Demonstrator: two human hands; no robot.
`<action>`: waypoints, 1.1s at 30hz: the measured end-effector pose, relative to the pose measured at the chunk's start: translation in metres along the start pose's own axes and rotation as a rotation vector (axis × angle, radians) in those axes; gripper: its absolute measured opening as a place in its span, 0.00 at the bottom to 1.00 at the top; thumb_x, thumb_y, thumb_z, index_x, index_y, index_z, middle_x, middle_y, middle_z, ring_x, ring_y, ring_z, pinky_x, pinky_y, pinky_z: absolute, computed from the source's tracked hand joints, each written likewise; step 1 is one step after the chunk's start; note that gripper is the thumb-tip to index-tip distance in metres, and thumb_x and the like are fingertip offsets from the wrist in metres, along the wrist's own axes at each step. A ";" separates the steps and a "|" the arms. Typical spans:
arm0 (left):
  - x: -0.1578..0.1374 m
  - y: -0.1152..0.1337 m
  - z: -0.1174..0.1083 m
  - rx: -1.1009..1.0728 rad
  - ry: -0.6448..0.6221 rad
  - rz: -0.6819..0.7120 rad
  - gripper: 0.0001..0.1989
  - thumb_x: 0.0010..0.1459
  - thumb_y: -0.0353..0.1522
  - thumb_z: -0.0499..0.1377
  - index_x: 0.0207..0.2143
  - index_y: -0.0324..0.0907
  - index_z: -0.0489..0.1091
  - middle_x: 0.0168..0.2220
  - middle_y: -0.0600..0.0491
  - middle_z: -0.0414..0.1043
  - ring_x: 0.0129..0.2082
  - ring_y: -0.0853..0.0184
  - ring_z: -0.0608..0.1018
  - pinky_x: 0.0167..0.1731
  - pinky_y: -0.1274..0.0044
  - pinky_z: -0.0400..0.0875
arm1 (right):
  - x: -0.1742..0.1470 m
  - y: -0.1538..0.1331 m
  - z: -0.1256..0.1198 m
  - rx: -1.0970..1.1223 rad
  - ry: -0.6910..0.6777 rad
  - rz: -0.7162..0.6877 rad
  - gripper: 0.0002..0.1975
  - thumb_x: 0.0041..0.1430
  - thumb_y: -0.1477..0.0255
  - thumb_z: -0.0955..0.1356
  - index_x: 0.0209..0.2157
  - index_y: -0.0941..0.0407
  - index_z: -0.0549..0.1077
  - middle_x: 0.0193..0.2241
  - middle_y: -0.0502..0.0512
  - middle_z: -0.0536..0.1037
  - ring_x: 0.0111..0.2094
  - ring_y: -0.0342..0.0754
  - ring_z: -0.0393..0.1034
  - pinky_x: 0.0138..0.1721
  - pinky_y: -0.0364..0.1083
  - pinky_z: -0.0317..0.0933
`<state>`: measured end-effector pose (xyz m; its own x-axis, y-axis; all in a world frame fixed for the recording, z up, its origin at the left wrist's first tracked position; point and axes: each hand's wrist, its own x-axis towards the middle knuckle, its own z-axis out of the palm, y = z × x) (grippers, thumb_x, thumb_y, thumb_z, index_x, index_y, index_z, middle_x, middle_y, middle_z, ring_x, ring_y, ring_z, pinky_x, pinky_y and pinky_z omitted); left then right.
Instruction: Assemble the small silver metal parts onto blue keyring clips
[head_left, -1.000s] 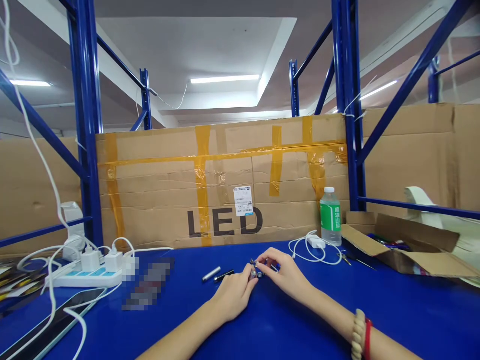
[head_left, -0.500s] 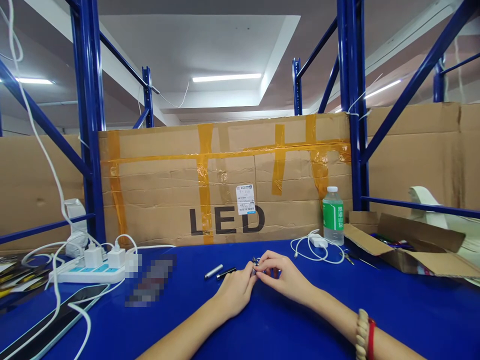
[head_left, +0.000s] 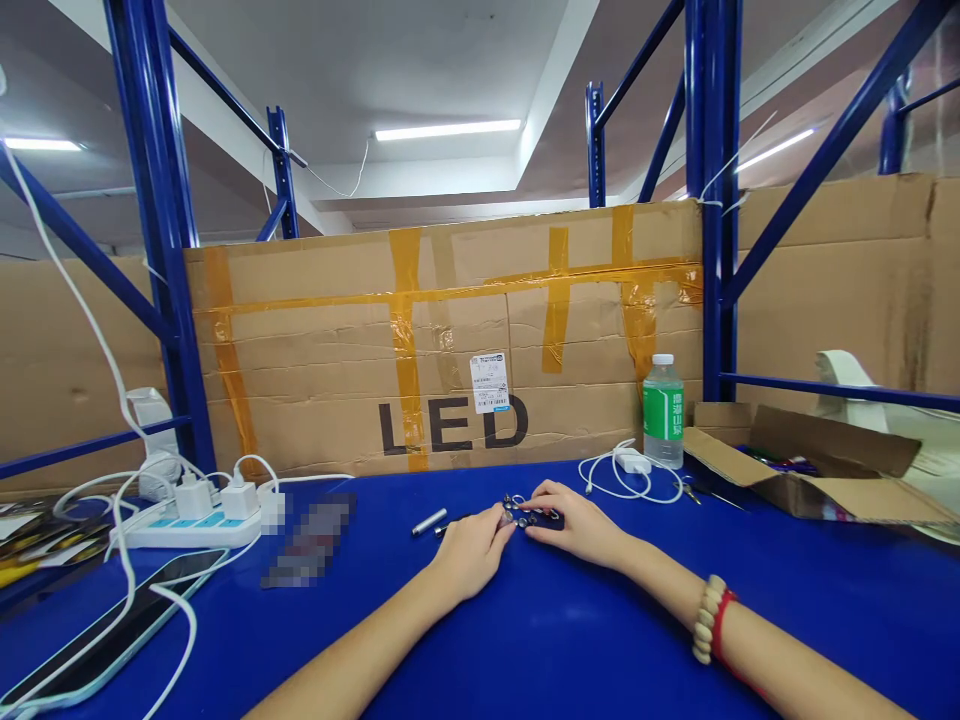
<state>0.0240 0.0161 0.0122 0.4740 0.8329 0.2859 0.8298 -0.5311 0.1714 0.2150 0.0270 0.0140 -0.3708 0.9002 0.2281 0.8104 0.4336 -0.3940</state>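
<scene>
On the blue bench (head_left: 570, 640), before a taped cardboard panel (head_left: 337, 370), the left hand (head_left: 469, 555) pinches small shiny parts (head_left: 523, 521); the right hand (head_left: 581, 525), bunched earlier, now has thumb and fingers apart.

Through my feed I see the table (head_left: 570, 640): power strip (head_left: 142, 533) at left, tube (head_left: 429, 522) midway, parts (head_left: 523, 521) right of it, bottle (head_left: 663, 425) farther right, box (head_left: 832, 440) right of that, cardboard (head_left: 337, 370) standing behind them all.

Sm. parts (head_left: 523, 521) — shiny, metal-like; tabletop (head_left: 570, 625) — smooth w/ slight sheen.
</scene>
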 end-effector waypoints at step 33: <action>-0.007 0.006 -0.004 0.146 -0.030 0.118 0.15 0.63 0.37 0.40 0.36 0.40 0.63 0.36 0.53 0.70 0.36 0.62 0.73 0.33 0.72 0.65 | -0.004 -0.012 0.001 -0.014 -0.182 -0.025 0.36 0.41 0.42 0.53 0.40 0.54 0.67 0.35 0.43 0.66 0.26 0.11 0.45 0.27 0.19 0.37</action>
<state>0.0243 0.0063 0.0144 0.5769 0.7717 0.2677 0.8010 -0.5986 -0.0005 0.2062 0.0183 0.0173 -0.4660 0.8819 0.0718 0.8058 0.4565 -0.3772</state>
